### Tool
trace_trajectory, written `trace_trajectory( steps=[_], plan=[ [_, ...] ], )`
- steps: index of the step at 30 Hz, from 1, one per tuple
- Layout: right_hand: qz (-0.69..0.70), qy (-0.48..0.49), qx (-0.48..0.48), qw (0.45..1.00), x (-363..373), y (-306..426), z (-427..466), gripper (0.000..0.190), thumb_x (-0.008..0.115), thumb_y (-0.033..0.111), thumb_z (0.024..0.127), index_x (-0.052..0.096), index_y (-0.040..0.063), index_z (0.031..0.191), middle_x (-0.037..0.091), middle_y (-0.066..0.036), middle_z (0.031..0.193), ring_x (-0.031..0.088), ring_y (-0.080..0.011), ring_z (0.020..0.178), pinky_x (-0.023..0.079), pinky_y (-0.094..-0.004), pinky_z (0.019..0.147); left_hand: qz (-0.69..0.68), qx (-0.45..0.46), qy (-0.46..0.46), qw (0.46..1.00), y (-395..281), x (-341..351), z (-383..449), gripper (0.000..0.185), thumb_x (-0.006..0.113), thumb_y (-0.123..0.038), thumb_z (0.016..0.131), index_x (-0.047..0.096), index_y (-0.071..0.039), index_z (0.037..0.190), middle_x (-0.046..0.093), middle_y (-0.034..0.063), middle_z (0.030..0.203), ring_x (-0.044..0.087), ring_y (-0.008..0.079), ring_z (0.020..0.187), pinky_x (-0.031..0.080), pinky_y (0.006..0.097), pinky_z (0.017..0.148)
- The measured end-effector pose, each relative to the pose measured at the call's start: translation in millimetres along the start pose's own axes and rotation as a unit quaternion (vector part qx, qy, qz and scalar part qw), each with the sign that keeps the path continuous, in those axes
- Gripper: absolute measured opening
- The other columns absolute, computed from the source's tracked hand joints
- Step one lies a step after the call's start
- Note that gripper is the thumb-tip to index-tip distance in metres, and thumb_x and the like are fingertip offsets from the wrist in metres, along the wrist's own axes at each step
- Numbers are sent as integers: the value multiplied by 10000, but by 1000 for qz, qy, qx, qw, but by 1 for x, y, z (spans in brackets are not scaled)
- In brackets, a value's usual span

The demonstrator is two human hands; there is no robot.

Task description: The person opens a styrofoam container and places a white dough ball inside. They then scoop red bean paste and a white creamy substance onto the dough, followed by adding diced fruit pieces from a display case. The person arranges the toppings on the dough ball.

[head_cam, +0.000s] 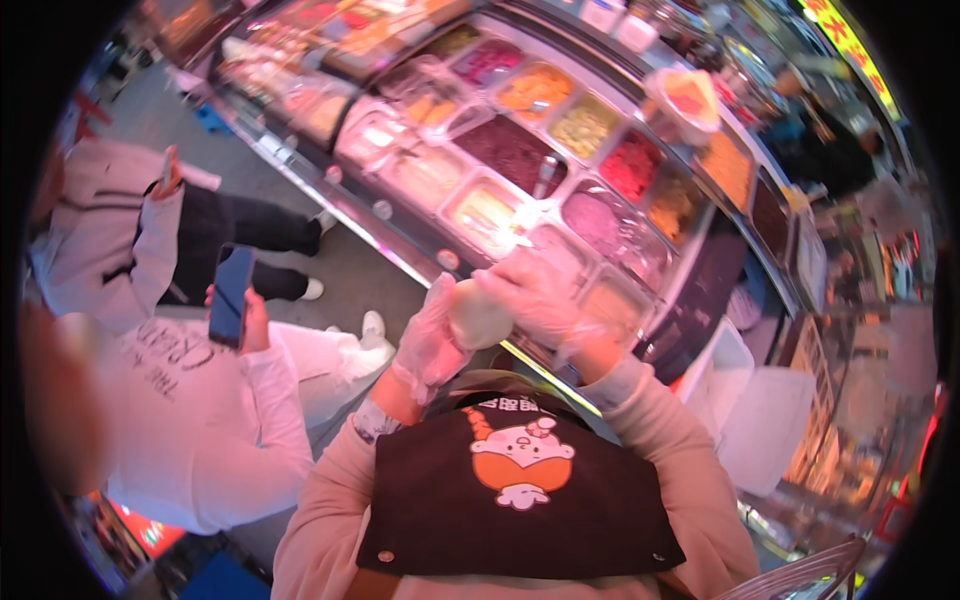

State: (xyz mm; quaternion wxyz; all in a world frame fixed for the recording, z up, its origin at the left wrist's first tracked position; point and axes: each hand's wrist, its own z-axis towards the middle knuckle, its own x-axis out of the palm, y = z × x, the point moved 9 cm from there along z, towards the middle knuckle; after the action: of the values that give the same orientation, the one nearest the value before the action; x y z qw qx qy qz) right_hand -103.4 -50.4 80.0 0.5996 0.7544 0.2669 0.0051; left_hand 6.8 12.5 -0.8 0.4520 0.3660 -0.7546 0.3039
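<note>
A pale, flat round of what looks like dough [481, 315] lies against the palm and fingers of my left hand [431, 341], which wears a clear plastic glove. My right hand [536, 296], gloved the same way, curls over the upper right edge of the round, its fingers touching it. Just beyond my hands are a metal tub of pale yellow filling [487, 214] with a bright utensil in it, and a tub of pinkish paste [555, 251]. Blur and glare hide the fine detail at my right fingertips.
More tubs surround these: dark purple paste [499, 150] with a spoon handle, orange filling [536, 88], red filling [630, 166]. A paper-lined cup [682, 105] stands at the counter's far edge. Left of the counter, one person holds a phone [231, 294]; another stands behind. A white bin [712, 367] is at right.
</note>
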Motion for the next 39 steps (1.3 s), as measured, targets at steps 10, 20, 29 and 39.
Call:
trace_trajectory(
  steps=[10, 20, 29, 39],
  plan=[
    [24, -252, -94, 963, -42, -47, -64, 354, 608, 297, 1062, 656, -12, 894, 618, -153, 775, 565, -265, 715, 473, -377, 689, 91, -119, -24, 988, 59, 8, 21, 388, 559, -321, 1103, 565, -49, 1379, 665, 117, 1314, 680, 253, 1174, 562, 451, 1018],
    [243, -176, -40, 953, -102, -105, -118, 266, 687, 269, 1027, 759, 15, 1051, 716, -11, 971, 629, -75, 890, 516, -266, 789, 264, -187, 103, 941, 134, 74, 53, 473, 533, -345, 1103, 527, -7, 1434, 644, 145, 1328, 672, 269, 1180, 564, 430, 1013],
    [352, -270, -8, 896, -111, -151, -134, 196, 699, 165, 998, 745, -20, 950, 735, -28, 920, 639, -80, 842, 515, -260, 774, 337, -204, 54, 917, 160, 67, 61, 523, 545, -406, 1101, 537, 13, 1413, 661, 101, 1248, 679, 212, 1114, 561, 374, 960],
    [232, -217, -1, 948, -120, -174, -85, 212, 702, 212, 994, 734, 3, 996, 701, -73, 836, 638, -154, 693, 513, -303, 638, 241, -176, -2, 954, 144, 39, 81, 623, 483, -496, 1103, 519, 39, 1420, 652, 139, 1335, 664, 261, 1187, 546, 406, 1015]
  ],
)
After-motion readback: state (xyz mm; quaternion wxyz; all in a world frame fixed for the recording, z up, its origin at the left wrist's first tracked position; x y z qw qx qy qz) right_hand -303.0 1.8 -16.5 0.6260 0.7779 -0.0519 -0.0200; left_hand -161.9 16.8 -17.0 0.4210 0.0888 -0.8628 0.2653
